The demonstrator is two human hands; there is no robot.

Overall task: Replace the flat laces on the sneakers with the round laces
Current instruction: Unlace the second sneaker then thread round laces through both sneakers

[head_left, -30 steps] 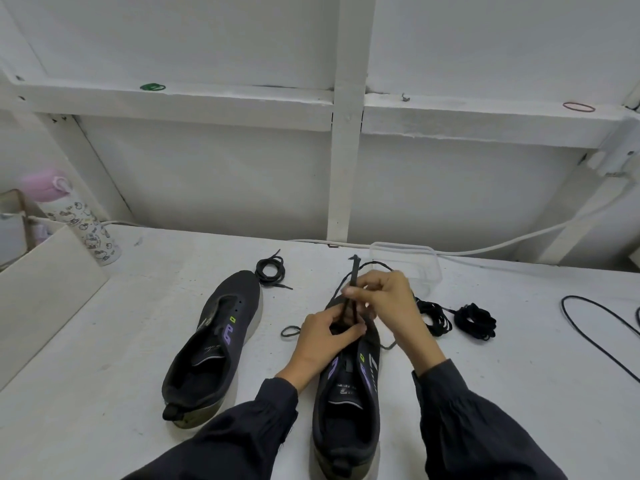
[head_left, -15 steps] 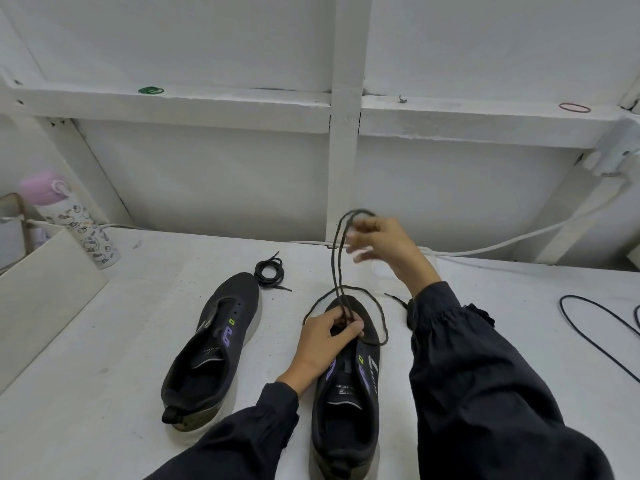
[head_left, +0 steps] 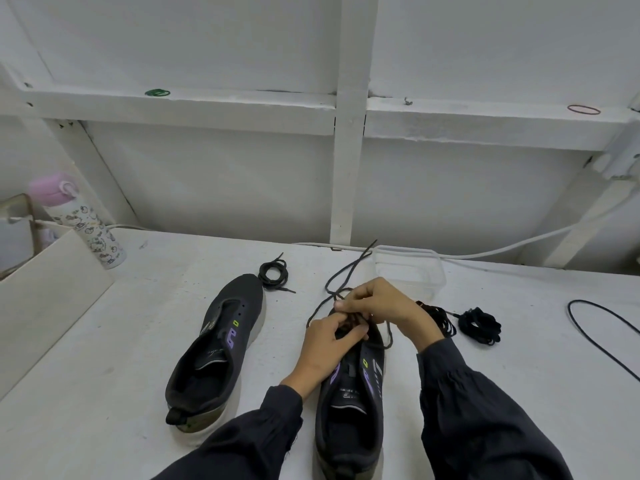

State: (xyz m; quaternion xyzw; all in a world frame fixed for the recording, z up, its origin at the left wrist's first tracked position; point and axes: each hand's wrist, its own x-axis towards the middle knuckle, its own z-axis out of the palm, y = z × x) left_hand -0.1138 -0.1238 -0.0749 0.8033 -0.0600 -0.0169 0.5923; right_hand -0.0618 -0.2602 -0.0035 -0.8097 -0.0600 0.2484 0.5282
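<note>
Two dark sneakers with purple marks lie on the white table. The left sneaker (head_left: pixel 216 351) has bare eyelets. Both hands work over the toe end of the right sneaker (head_left: pixel 351 407). My left hand (head_left: pixel 329 344) pinches a thin round black lace (head_left: pixel 341 277) at the eyelets. My right hand (head_left: pixel 377 304) pinches the same lace just above; its loose end trails toward the back. A small coiled lace (head_left: pixel 273 271) lies beyond the left sneaker. Two bundles of black laces (head_left: pixel 479 323) lie right of my hands.
A clear plastic tub (head_left: pixel 410 271) stands behind my hands. A pink-capped bottle (head_left: pixel 83 223) and a cardboard box (head_left: pixel 45 292) are at the left. A black cable (head_left: pixel 602 334) loops at the right edge, and a white cable (head_left: pixel 519 245) runs along the wall.
My right hand, which had pulled the lace up high, has come back down to the sneaker's toe beside my left hand. The lace now lies slack on the table.
</note>
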